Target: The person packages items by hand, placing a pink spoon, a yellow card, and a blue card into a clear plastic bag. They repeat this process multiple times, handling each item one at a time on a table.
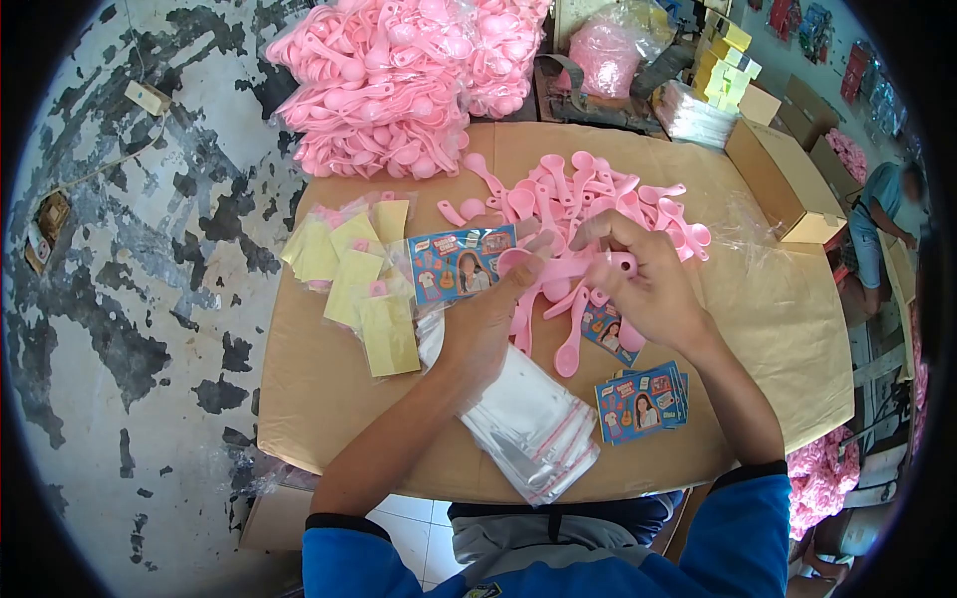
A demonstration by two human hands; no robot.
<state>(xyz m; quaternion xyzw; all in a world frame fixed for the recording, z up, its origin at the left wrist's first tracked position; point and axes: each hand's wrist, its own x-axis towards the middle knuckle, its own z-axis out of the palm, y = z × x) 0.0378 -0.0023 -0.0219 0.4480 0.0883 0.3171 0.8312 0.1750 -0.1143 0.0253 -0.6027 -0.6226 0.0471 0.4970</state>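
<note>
My left hand [488,319] is closed on a blue printed card [462,264] in what looks like a clear bag, with the bowl end of a pink spoon [568,267] beside its fingertips. My right hand [648,279] has bent fingers around the handle end of that spoon. Behind both hands spreads a pile of loose pink spoons [558,184]. A stack of blue cards [643,404] lies in front of my right hand, and another card [610,329] lies partly under spoons. Clear plastic bags [533,424] lie below my left hand.
Packed bags with yellowish cards [354,284] lie at the table's left. Large bags of pink spoons [379,90] stand behind. A cardboard box [783,184] sits on the right edge of the brown-covered table [768,319]. Another person [882,219] is at the far right.
</note>
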